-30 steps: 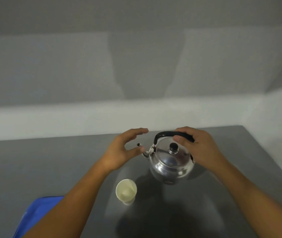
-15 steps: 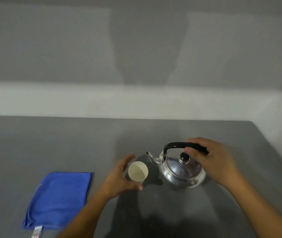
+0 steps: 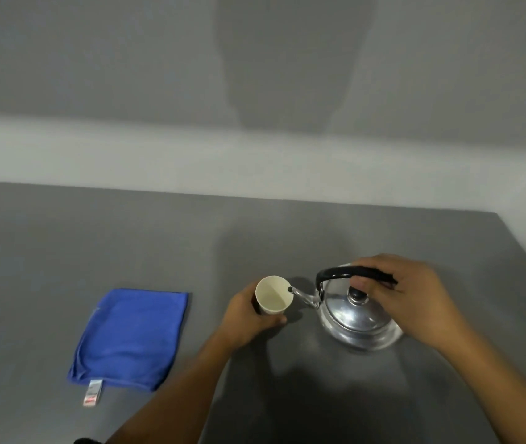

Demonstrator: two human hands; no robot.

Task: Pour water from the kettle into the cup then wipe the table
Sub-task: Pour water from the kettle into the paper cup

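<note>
A shiny metal kettle (image 3: 356,318) with a black handle and black lid knob sits on the grey table (image 3: 159,238), right of centre. My right hand (image 3: 405,296) is closed around its handle. The spout tip reaches over the rim of a small white paper cup (image 3: 272,298) just left of the kettle. My left hand (image 3: 248,318) wraps around the cup from the left and front. No stream of water is visible. A folded blue cloth (image 3: 130,338) with a white tag lies flat to the left.
The table's back edge meets a pale ledge and grey wall (image 3: 255,75). The table's right edge (image 3: 524,261) runs close behind the kettle. Bare grey surface lies between the cloth and the cup and behind both.
My left hand went from the kettle's spout to the cup and now grips it. The kettle's spout has come over the cup's rim. The view tilted down, bringing the blue cloth fully in.
</note>
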